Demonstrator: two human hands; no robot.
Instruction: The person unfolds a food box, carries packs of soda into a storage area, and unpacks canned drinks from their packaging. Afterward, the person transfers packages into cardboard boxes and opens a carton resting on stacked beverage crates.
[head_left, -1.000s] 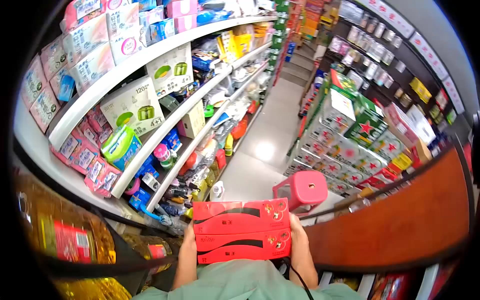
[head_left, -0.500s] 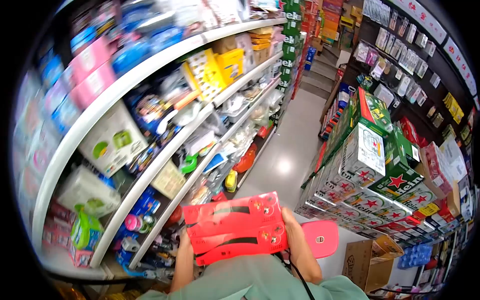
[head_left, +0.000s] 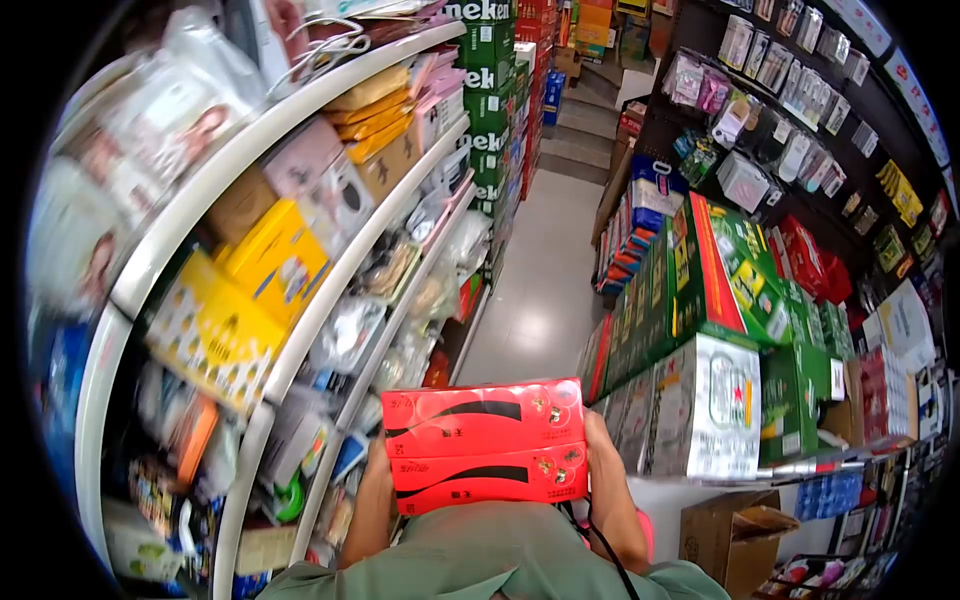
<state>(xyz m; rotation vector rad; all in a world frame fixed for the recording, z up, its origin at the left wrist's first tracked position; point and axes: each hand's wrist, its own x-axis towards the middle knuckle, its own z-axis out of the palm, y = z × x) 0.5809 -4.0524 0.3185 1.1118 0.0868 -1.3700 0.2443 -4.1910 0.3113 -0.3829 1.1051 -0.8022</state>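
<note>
Red packs (head_left: 487, 445), lower centre of the frame, held by their side edges, the left hand (head_left: 376, 490) gripping one end and the right hand (head_left: 604, 465) the other. Bare floor (head_left: 535, 280) forms a lane toward upper centre, bounded at left by white shelf edges (head_left: 100, 390), at right by stacked cartons (head_left: 705, 410); steps (head_left: 582, 145) cross its far end.

Narrow shop aisle, pale shiny floor (head_left: 545, 250), steps (head_left: 585, 135) far end.
White-edged shelving (head_left: 300, 355) on L side; dark display wall (head_left: 815, 205) w/ pale sign strip (head_left: 858, 25) on R; bright light reflection (head_left: 527, 330) mid-floor.
</note>
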